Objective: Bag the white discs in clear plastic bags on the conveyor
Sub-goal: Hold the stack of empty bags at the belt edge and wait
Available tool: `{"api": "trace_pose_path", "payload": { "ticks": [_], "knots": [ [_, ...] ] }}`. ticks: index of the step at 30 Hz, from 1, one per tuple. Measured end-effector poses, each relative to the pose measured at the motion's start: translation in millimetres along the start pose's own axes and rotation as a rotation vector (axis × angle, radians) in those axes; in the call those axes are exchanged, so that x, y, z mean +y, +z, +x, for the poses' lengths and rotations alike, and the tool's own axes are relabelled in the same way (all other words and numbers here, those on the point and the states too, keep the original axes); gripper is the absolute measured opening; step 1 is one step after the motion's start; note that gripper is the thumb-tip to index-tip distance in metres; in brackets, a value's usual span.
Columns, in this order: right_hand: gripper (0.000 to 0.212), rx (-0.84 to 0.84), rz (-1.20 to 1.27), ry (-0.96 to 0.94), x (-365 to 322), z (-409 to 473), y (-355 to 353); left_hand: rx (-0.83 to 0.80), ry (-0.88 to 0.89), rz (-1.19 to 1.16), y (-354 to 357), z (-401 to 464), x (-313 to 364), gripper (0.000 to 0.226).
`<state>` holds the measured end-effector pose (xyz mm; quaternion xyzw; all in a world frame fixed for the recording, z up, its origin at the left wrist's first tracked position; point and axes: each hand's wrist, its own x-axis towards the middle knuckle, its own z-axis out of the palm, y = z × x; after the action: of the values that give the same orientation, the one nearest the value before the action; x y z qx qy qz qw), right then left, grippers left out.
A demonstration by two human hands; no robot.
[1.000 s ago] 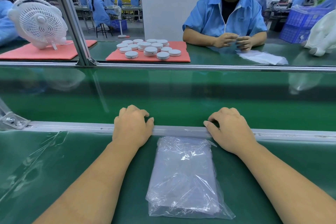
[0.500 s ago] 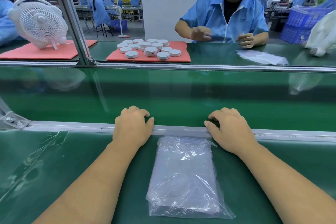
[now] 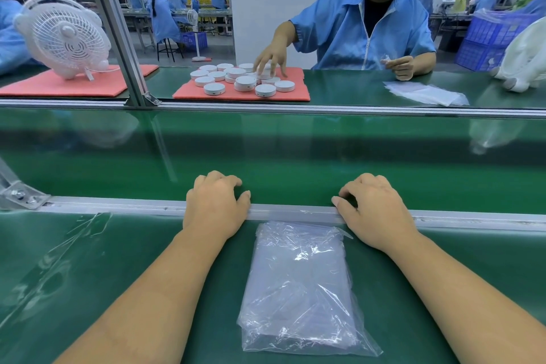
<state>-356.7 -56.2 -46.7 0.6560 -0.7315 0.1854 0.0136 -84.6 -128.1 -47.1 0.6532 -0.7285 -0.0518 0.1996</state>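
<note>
Across the glossy green conveyor belt [image 3: 295, 151], small round white plastic discs [image 3: 245, 81] sit on a salmon foam pad [image 3: 298, 93], well away. Both the left hand [image 3: 215, 210] and right hand [image 3: 375, 213] rest loosely curled, fingers empty, on the rail beside a pack of clear plastic bags [image 3: 298, 284] on the bench; peeling off one bag first would serve best.

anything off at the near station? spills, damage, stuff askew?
One oddity: a loose strip of clear film lies crumpled on the green mat at left. The pack of clear bags lies flat and intact between the resting hands.

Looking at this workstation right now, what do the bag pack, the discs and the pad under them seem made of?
Bag pack: thin clear plastic film, glossy, with crinkles and glints. Discs: probably hard white plastic, smooth and matte. Pad: apparently soft pink foam, dull with thick edges.
</note>
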Motion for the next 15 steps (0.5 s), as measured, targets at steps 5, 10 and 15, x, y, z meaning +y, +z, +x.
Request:
{"api": "trace_pose_path", "payload": {
  "ticks": [5, 10, 15],
  "knots": [
    [0.042, 0.001, 0.014, 0.001, -1.5, -0.1, -1.0, 0.006, -0.003, 0.022, -0.6, -0.8, -0.4, 0.044],
    [0.042, -0.009, 0.006, 0.01, -1.4, -0.6, -1.9, -0.008, 0.008, 0.036, -0.5, -0.1, 0.5, 0.032],
    [0.033, -0.033, -0.031, 0.01, -1.0, 1.0, -1.0, 0.0, -0.003, 0.004, -0.1, -1.1, -0.6, 0.045]
  ]
}}
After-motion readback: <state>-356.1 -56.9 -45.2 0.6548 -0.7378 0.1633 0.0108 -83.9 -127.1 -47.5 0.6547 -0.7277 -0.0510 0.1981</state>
